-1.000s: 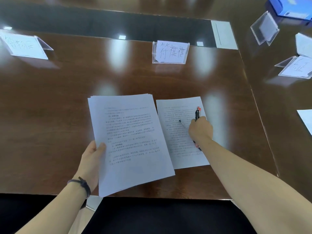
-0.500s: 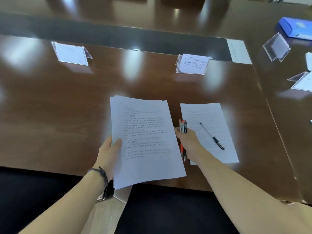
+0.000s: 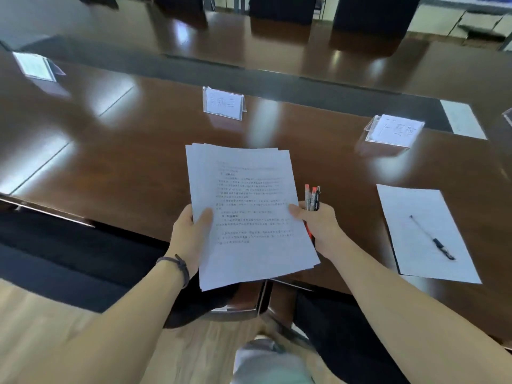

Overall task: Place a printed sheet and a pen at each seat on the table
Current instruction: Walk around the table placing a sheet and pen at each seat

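A stack of printed sheets (image 3: 243,206) hangs above the near edge of the brown table (image 3: 133,151). My left hand (image 3: 191,234) grips its left edge, thumb on top. My right hand (image 3: 318,225) holds a bundle of pens (image 3: 312,197) in its curled fingers while its thumb touches the stack's right edge. To the right, a single printed sheet (image 3: 424,231) lies on the table with a black pen (image 3: 432,237) across it, in front of a name card (image 3: 393,131).
Another name card (image 3: 224,104) stands straight ahead, with bare table in front of it. A third card (image 3: 34,66) stands far left. Dark chairs (image 3: 279,9) line the far side. A chair (image 3: 241,300) and wooden floor lie below the stack.
My right hand left one pen on the sheet at the right seat and came back to the stack's right edge. The view has shifted left, toward the middle name card.
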